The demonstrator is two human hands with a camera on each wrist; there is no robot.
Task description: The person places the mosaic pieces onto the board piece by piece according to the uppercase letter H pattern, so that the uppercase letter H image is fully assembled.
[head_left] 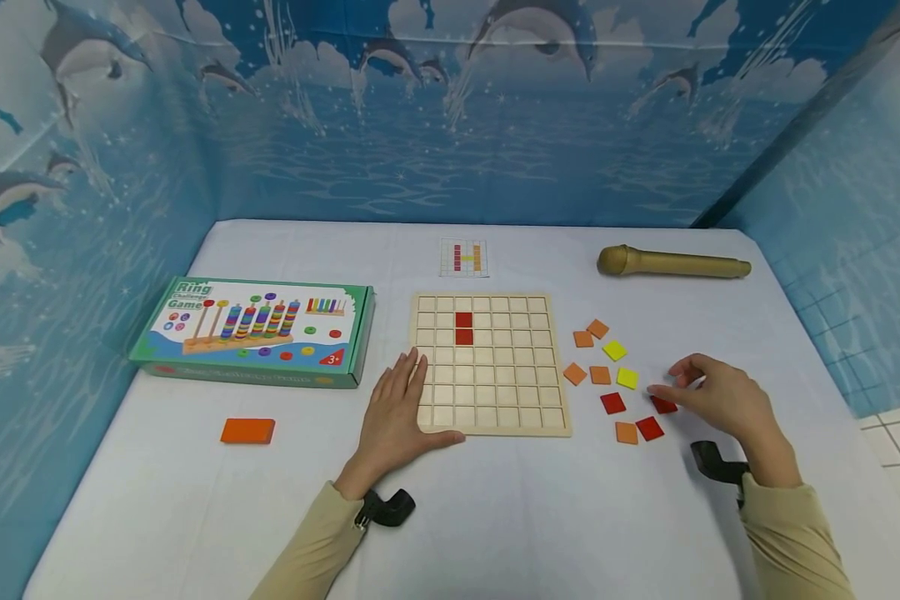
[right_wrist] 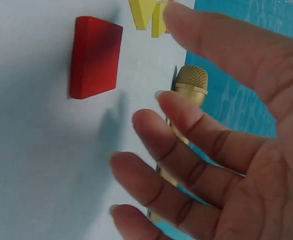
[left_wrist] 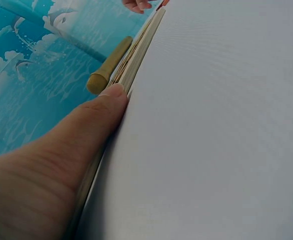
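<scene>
A wooden grid board [head_left: 506,377] lies on the table with two red square tiles, one [head_left: 463,320] just behind the other [head_left: 463,337]. My left hand [head_left: 396,408] rests at the board's front left corner, fingers straight along the left side. Its thumb [left_wrist: 99,110] touches the front edge. Over to the right, my right hand [head_left: 720,396] hovers above a red tile [right_wrist: 96,57] lying on the cloth. Thumb and bent fingers are apart, with nothing between them. More red, orange [head_left: 600,375] and yellow tiles [head_left: 627,378] lie scattered between this hand and the board.
Behind the board lies a small pattern card [head_left: 463,258] with red, yellow and orange squares. A gold microphone [head_left: 675,262] is at the back right. On the left are a green Ring Game box [head_left: 255,333] and, in front of it, an orange block [head_left: 247,431].
</scene>
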